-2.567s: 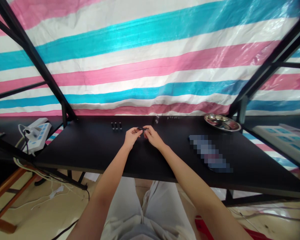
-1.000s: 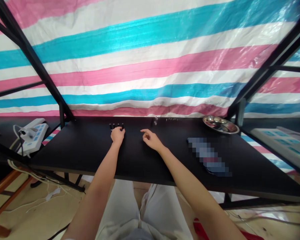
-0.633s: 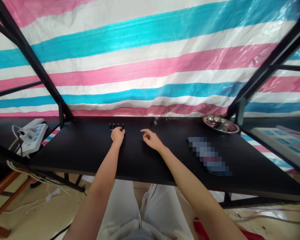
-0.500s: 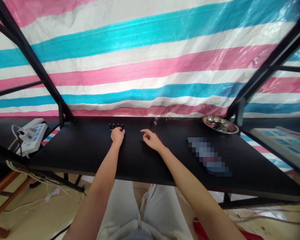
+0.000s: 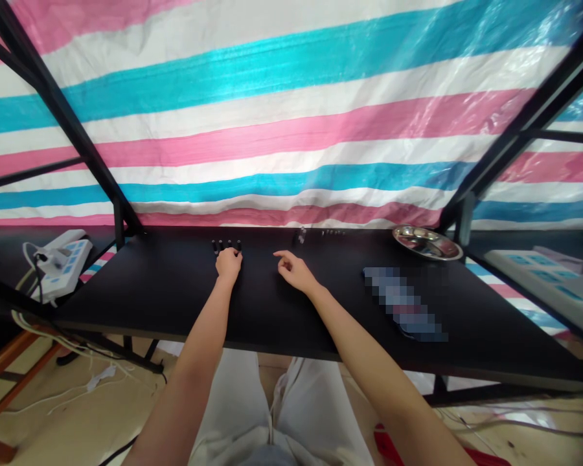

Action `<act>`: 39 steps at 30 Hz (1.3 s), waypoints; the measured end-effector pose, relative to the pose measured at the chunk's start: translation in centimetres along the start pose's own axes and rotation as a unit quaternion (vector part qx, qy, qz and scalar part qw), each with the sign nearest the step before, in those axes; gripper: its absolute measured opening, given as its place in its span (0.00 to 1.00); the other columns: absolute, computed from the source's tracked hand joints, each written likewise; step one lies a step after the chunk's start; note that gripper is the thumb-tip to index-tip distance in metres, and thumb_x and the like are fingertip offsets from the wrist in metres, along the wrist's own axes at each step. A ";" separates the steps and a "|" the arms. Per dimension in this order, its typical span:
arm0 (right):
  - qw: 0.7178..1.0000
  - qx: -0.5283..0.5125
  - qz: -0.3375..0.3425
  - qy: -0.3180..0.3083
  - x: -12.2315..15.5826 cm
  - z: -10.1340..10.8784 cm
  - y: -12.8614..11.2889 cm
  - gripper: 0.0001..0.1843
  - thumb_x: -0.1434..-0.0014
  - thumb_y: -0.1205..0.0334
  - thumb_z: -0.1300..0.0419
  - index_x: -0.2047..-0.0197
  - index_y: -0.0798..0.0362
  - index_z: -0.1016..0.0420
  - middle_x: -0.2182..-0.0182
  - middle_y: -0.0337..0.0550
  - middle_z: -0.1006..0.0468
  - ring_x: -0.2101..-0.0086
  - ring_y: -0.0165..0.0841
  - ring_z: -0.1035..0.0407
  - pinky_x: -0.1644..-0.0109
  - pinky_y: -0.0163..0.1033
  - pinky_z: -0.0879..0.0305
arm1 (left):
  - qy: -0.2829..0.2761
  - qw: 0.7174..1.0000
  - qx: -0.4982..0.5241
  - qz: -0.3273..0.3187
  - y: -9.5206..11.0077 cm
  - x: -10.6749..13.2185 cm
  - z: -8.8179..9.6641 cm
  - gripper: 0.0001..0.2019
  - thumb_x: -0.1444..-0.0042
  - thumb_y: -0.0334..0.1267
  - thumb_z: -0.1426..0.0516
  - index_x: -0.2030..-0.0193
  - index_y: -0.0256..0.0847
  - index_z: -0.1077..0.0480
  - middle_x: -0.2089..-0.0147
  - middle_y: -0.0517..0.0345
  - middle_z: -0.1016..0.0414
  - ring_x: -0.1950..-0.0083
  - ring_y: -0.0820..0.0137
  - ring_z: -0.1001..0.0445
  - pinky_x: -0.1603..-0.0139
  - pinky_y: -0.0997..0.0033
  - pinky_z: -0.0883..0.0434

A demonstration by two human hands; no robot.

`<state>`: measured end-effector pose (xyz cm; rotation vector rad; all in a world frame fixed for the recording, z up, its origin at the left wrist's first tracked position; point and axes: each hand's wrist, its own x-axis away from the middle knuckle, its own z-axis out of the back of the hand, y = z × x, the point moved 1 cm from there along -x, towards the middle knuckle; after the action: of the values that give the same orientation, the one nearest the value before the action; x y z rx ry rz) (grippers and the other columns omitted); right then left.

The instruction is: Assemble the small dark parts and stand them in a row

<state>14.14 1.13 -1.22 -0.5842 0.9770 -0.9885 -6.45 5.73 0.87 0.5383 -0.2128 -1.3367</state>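
Observation:
Several small black cylinders (image 5: 221, 244) with pale tops stand in a short row on the black table (image 5: 165, 291). My left hand (image 5: 228, 264) is at the row's right end. Its fingers are bent closed around the small black cylinder (image 5: 239, 246) there, and the fingertips are partly hidden by the back of the hand. Off to the right, my right hand (image 5: 294, 270) rests low over the table, index finger stretched to the left and the other fingers loosely curled. I see nothing in it.
Small clear and shiny pieces (image 5: 301, 235) and a row of tiny items (image 5: 333, 232) lie at the table's back edge. A round metal dish (image 5: 427, 243) sits back right, a blurred blue object (image 5: 403, 304) before it. A power strip (image 5: 68, 268) is far left.
Hardly anything differs. My left hand has shifted very slightly at the right end of the row, and my right hand keeps its place.

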 end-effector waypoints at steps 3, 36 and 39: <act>1.000 0.005 0.002 0.006 0.0 0.1 0.1 0.20 0.53 0.67 0.50 0.54 0.53 0.34 0.76 0.34 0.31 0.76 0.26 0.39 0.66 0.35 0.40 | -0.007 1.000 -0.008 -0.001 0.2 0.4 0.3 0.13 0.48 0.41 0.46 0.59 0.42 0.25 0.59 0.45 0.24 0.57 0.59 0.27 0.59 0.66 0.33; 0.906 0.357 -0.216 0.076 -0.4 2.9 1.5 0.22 0.43 0.61 0.54 0.46 0.57 0.36 0.44 0.53 0.38 0.45 0.41 0.47 0.45 0.52 0.51 | -0.048 0.918 -0.145 -0.365 10.4 2.9 -5.7 0.33 0.48 0.25 0.55 0.34 0.40 0.56 0.41 0.45 0.41 0.48 0.60 0.39 0.52 0.59 0.39; 0.899 0.369 -0.230 0.058 -0.6 2.6 1.9 0.24 0.41 0.59 0.55 0.43 0.57 0.39 0.41 0.53 0.42 0.43 0.41 0.51 0.42 0.55 0.56 | -0.045 0.916 -0.149 -0.369 11.3 1.8 -6.6 0.33 0.47 0.27 0.53 0.34 0.42 0.59 0.39 0.46 0.43 0.47 0.60 0.40 0.51 0.58 0.40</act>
<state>17.10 2.45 -1.25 -0.1031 0.4912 -1.7210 6.65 7.10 0.41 0.2978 0.1445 -2.0899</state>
